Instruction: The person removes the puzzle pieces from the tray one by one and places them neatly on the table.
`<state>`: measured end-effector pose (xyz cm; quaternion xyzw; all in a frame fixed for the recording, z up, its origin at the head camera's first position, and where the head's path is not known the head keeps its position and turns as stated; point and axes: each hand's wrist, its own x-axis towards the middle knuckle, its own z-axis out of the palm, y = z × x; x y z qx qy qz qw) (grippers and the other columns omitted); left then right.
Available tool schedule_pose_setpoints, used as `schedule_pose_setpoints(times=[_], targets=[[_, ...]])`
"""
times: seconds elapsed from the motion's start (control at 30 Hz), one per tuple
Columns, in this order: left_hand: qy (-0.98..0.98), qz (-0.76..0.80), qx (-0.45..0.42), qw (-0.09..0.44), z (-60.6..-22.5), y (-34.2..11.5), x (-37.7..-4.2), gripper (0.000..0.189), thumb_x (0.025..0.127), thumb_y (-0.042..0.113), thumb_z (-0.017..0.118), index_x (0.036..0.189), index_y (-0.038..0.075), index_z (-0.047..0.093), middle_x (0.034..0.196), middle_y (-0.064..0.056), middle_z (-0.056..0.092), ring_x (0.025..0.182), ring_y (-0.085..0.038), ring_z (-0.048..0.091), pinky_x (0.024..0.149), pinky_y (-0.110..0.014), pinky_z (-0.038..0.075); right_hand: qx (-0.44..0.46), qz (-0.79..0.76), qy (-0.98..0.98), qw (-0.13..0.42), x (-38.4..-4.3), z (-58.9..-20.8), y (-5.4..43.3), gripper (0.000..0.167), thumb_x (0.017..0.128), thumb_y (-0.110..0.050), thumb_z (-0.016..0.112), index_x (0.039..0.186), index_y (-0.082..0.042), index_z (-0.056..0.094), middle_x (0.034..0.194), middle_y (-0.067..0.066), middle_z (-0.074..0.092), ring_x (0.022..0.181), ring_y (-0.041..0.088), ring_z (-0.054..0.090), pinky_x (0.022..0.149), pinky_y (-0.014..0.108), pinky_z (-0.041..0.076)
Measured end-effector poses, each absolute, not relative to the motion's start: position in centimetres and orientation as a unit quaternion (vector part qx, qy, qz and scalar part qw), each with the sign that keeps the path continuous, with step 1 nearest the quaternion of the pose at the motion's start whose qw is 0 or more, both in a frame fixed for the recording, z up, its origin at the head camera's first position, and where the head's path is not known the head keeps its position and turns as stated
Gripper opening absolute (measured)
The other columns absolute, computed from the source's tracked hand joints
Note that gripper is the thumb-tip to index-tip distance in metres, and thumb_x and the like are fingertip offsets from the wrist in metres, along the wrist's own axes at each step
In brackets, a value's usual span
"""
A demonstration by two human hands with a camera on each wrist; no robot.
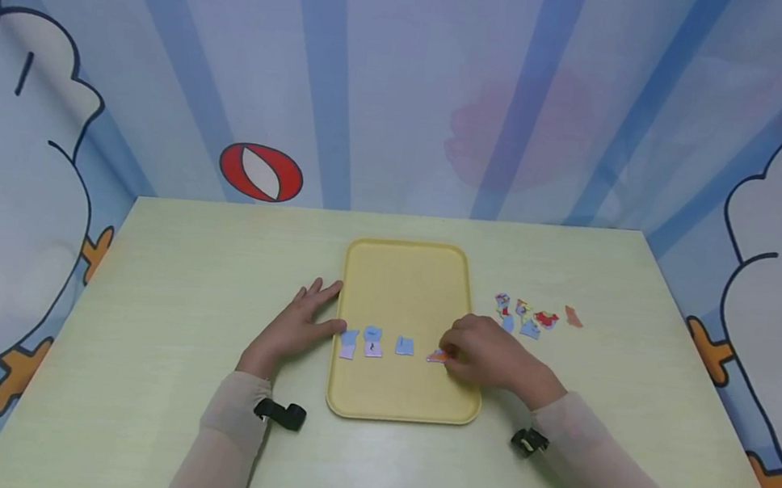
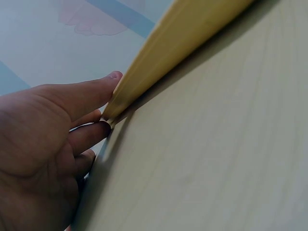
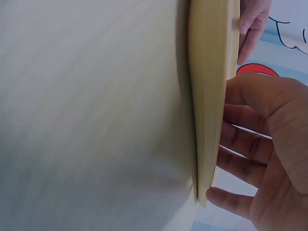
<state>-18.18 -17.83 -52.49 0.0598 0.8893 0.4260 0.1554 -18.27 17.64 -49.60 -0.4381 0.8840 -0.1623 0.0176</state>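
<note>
A shallow yellow tray lies on the table, with small jigsaw puzzle pieces in a row across its lower half. Two of these, a blue-and-lilac piece and a similar piece, are at the left; a small blue piece lies in the middle. My right hand reaches over the tray's right rim, fingers curled, and pinches an orange puzzle piece at the row's right end. Its fingertips are hidden behind the rim in the right wrist view. My left hand, fingers extended, steadies the tray's left edge with thumb and fingertips.
Right of the tray, several loose pieces lie on the pale table, among them a red piece, a blue piece and an orange piece. A printed cloth backdrop rises behind the table and along both sides.
</note>
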Motion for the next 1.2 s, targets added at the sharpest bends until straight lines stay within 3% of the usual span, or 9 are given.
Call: schedule_pose_setpoints(times=[0.4, 1.2], targets=[[0.888, 0.429, 0.061, 0.155, -52.7, -17.8, -18.3, 0.081, 0.099, 0.043, 0.073, 0.167, 0.022, 0.033, 0.177, -0.014, 0.010, 0.161, -0.044, -0.001, 0.126, -0.068, 0.008, -0.434, -0.144, 0.889, 0.016, -18.4, -49.6, 17.5, 0.004, 0.084, -0.009, 0.077, 0.087, -0.011, 0.075, 0.076, -0.008, 0.060, 0.070, 0.010, 0.051, 0.071, 0.031, 0.048], [0.889, 0.427, 0.064, 0.153, -52.8, -17.9, -18.3, 0.081, 0.099, 0.043, 0.073, 0.167, 0.024, 0.033, 0.177, -0.012, 0.010, 0.161, -0.043, -0.001, 0.126, -0.068, 0.009, -0.438, -0.149, 0.886, -0.035, -17.7, -48.4, 20.3, 0.008, 0.083, -0.007, 0.080, 0.090, -0.008, 0.075, 0.082, -0.003, 0.065, 0.075, 0.014, 0.058, 0.071, 0.032, 0.051]])
